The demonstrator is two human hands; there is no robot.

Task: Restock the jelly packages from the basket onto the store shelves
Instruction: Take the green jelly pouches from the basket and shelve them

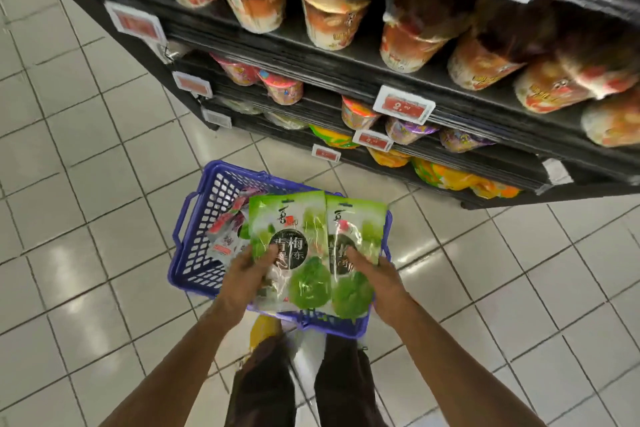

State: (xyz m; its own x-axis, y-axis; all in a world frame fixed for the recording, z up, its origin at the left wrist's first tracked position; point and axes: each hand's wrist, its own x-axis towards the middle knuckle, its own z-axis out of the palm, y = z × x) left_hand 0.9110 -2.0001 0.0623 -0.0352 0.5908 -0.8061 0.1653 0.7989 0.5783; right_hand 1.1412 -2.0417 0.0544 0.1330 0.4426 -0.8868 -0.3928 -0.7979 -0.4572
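Two green jelly packages are held side by side above a blue plastic basket on the tiled floor. My left hand grips the left green package at its lower left edge, thumb on the front. My right hand grips the right green package at its lower right edge. Red and white packages lie in the basket's left part, half hidden by the green ones. The black store shelves rise ahead.
The shelves carry rows of jelly cups on the upper tiers and yellow-orange bags on the lowest one, with price tags along the edges. My legs stand just behind the basket. Bare tiled floor lies to the left.
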